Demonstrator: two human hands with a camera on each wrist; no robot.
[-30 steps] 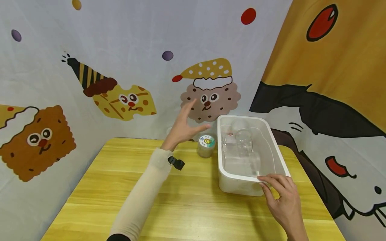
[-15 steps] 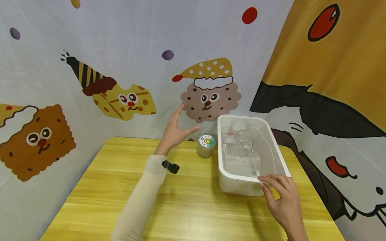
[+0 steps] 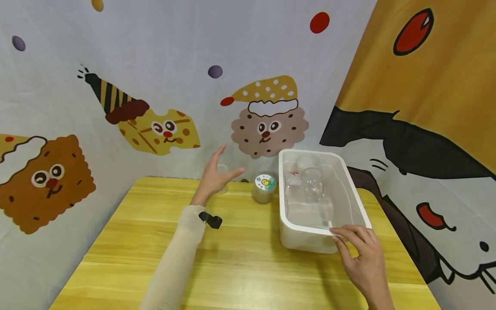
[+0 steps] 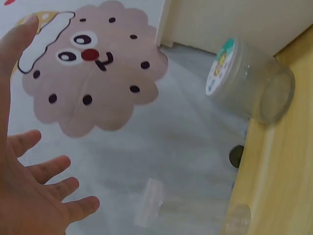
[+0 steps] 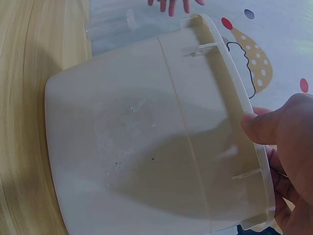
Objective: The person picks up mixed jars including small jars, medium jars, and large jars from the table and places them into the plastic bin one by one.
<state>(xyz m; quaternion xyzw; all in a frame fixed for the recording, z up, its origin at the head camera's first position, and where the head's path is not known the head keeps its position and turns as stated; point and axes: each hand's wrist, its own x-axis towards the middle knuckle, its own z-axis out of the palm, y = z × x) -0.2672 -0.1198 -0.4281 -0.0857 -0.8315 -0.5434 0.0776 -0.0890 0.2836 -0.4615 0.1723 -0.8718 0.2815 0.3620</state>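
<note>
My left hand (image 3: 211, 181) is in the air with thumb and fingers spread, holding nothing. Right beside it stands a clear container with a translucent cap (image 4: 149, 201), partly hidden behind the hand in the head view. To its right is a clear round jar (image 3: 264, 191) with a white and green sticker on its lid. My right hand (image 3: 362, 256) pinches the near rim of a white plastic bin (image 3: 306, 241), thumb outside and fingers over the edge. Inside the bin lie several clear containers (image 3: 313, 183); their exact kinds are hard to make out.
The bin and containers stand on a yellow wood-grain table (image 3: 240, 267). Behind it hangs a white cloth (image 3: 162, 51) printed with cartoon biscuits and cheese, close to the table's back edge.
My left hand has moved left and down, from near the round jar to beside the capped clear container, which now shows more. My right hand keeps its hold on the bin rim.
</note>
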